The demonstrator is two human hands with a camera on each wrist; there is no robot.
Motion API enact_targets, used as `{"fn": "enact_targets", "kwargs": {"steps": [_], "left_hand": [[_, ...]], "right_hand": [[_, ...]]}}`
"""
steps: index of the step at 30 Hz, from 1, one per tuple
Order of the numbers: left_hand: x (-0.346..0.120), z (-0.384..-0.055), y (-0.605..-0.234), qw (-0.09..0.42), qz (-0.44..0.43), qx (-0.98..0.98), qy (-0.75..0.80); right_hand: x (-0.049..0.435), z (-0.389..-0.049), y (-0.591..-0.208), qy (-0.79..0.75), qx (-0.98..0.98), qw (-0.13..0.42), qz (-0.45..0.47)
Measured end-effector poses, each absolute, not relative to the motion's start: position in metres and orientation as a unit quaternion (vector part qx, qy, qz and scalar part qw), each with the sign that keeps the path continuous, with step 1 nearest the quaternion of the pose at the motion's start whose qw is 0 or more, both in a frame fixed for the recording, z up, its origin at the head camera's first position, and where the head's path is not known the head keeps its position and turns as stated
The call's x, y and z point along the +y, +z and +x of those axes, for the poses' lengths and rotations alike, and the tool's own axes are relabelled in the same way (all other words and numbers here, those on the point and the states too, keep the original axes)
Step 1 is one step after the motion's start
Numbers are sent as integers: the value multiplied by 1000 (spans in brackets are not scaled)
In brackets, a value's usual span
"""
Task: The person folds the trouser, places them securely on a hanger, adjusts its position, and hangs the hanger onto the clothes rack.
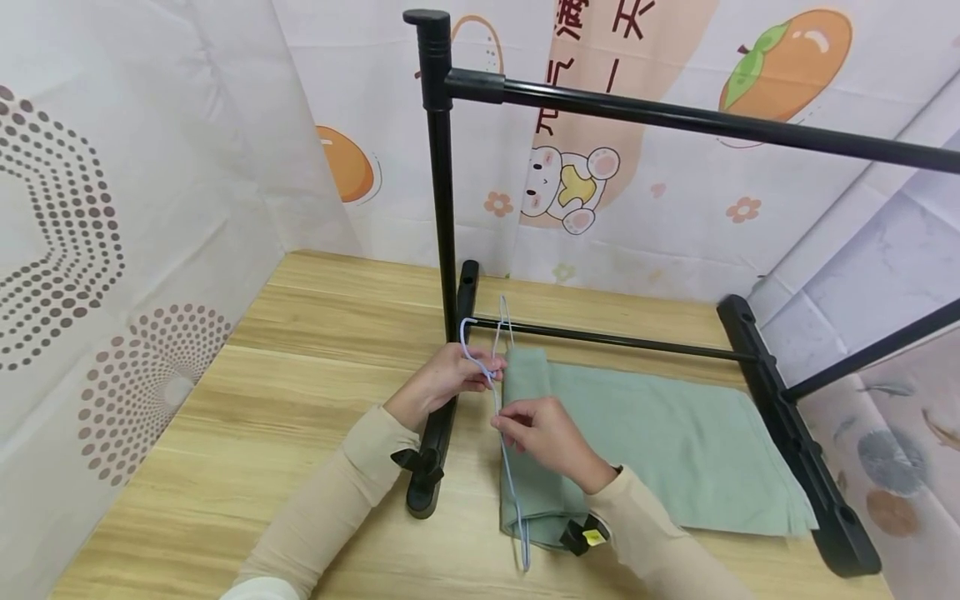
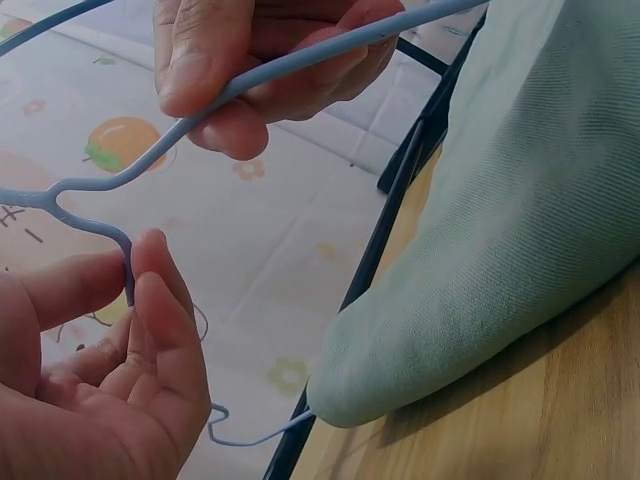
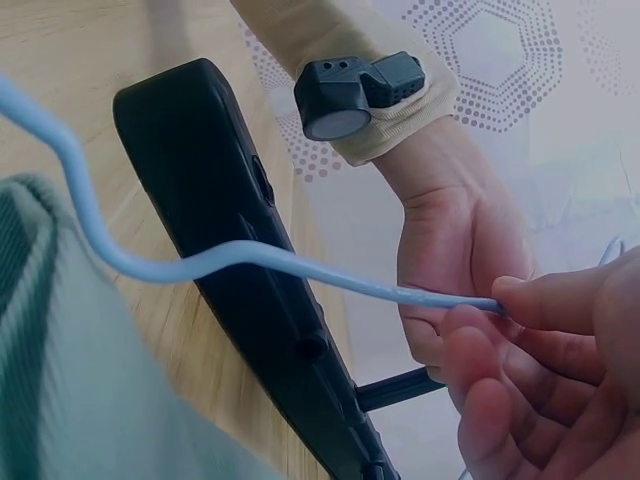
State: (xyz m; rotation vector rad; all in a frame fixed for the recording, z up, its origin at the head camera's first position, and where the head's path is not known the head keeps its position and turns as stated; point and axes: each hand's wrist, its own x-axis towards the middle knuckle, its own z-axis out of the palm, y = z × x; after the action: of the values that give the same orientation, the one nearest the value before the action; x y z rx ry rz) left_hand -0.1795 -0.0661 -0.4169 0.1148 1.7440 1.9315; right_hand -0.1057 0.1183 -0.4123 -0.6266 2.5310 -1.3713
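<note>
A light blue wire hanger (image 1: 512, 487) stands along the folded left end of a green cloth (image 1: 660, 442). Its hook points up and to the left, and its two ends stick out past the cloth's edges. Near the base of the hook, my left hand (image 1: 452, 377) pinches the wire between thumb and fingers. My right hand (image 1: 553, 435) pinches the hanger's sloping arm, a little nearer to me, just above the cloth. In the left wrist view, part of the hanger's far end (image 2: 250, 442) emerges beside the cloth's fold (image 2: 400, 360). The cloth hides the hanger's lower bar.
A black rack stands around the cloth, with an upright post (image 1: 442, 217) left, a high top rail (image 1: 675, 121) and a low crossbar (image 1: 622, 337) behind. Its right foot (image 1: 802, 442) lies beyond the cloth's end. Wood-grain tabletop (image 1: 300, 375) extends left; printed curtains (image 1: 420, 167) hang behind.
</note>
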Motion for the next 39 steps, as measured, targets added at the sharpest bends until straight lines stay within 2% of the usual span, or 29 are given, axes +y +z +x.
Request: {"fn": "enact_targets", "kwargs": {"steps": [16, 25, 34, 39], "left_hand": [[-72, -180, -414, 275, 42, 612, 740], [-74, -182, -410, 291, 62, 621, 725], [-77, -183, -411, 270, 43, 647, 712], [-80, -183, -412, 264, 49, 649, 711]], "right_hand": [[121, -109, -410, -471, 851, 109, -206], [142, -123, -401, -480, 858, 96, -154], [162, -138, -401, -478, 866, 60, -136], [166, -142, -410, -475, 871, 72, -99]]}}
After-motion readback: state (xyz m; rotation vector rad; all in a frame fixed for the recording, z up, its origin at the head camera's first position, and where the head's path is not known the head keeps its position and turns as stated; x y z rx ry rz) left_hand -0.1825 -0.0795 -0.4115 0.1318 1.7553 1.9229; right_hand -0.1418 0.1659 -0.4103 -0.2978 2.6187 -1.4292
